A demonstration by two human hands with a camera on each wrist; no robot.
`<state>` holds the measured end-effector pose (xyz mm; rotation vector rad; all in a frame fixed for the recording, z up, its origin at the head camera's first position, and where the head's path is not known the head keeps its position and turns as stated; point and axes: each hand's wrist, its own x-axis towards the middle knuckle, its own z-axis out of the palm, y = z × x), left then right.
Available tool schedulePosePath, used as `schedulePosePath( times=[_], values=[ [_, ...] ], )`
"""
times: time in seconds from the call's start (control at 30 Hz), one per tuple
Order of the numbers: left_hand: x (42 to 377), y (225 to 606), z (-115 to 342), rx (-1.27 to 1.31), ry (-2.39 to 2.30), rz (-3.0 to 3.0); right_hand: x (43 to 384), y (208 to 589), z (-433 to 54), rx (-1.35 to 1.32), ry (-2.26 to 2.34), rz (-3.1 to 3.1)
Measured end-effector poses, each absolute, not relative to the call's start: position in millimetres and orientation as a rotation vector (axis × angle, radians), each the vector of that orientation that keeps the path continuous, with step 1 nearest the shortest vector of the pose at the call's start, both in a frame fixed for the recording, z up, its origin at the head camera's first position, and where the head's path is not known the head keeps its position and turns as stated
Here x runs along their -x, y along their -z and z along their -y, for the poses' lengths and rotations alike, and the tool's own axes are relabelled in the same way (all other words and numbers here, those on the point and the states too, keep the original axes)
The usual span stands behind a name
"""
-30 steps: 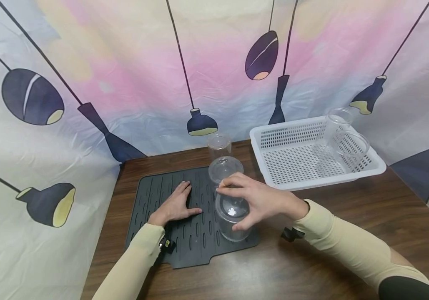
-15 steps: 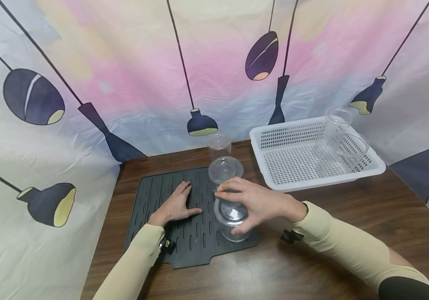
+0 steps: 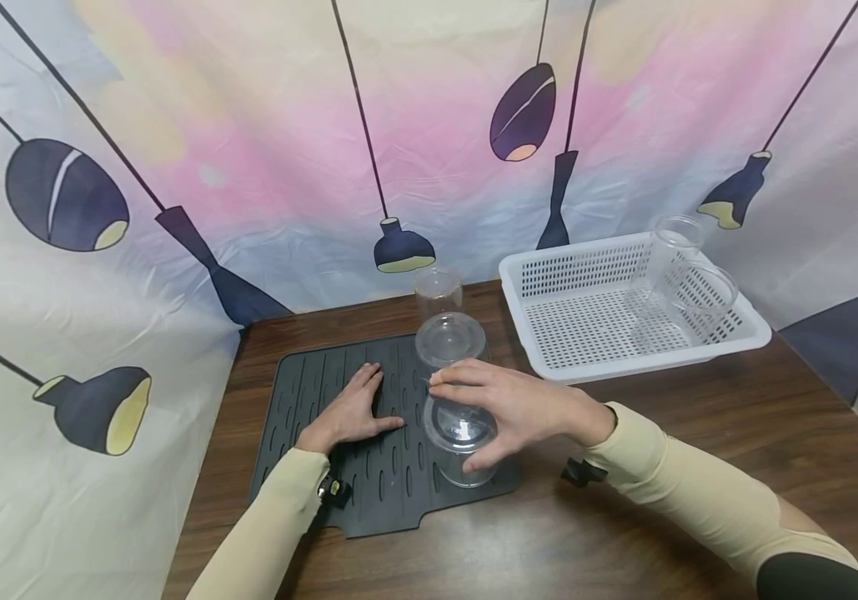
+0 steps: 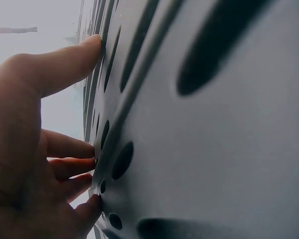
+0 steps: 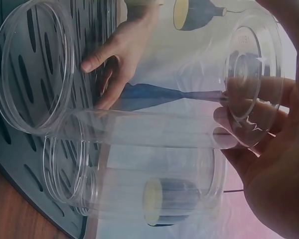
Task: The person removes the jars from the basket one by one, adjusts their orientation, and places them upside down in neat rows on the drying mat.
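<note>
My right hand grips a clear plastic jar by its upturned base, thumb on the near side and fingers on the far side. The jar is upside down at the near right part of the dark grey ribbed drying mat. In the right wrist view its round rim is close over the mat's slots. Behind it on the mat stands a second clear jar, also base up. My left hand rests on the mat with fingers spread; the left wrist view shows its fingertips touching the mat's surface.
A third clear jar stands beyond the second one, near the back of the wooden table. A white perforated basket at the back right holds clear jars. A printed curtain hangs behind and beside the table.
My right hand has shifted slightly left with the jar, and its fingers sit a little lower in the head view. My left hand has kept its place on the mat.
</note>
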<state>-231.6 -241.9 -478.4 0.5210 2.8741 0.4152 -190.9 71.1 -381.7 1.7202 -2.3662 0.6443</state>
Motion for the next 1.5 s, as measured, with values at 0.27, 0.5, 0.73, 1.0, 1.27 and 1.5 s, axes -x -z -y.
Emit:
schedulePosePath(
  times=[0.27,0.5,0.73,1.0,1.27,1.5],
  values=[
    [232.6,478.0,242.2,-0.524,-0.413,-2.871,193.8,380.0,-72.2,-1.712,-0.741,2.306],
    [234.0,478.5,241.7,-0.52,-0.41,-2.869,196.1,377.3,-75.0,-1.704,-0.802,2.27],
    [233.2,477.7,242.2,-0.521,-0.4,-2.872,198.5,372.4,-83.0,-1.62,-0.89,2.364],
    [232.5,478.7,243.7,-0.535,-0.409,-2.869,207.2,360.3,-103.3,-1.469,-0.999,2.418],
    [232.1,478.7,243.0,-0.533,-0.41,-2.87,217.1,347.4,-138.4,-1.189,-1.029,2.422],
    [230.6,477.9,242.7,-0.536,-0.41,-2.867,223.7,342.4,-172.3,-0.984,-1.011,2.374]
  ],
)
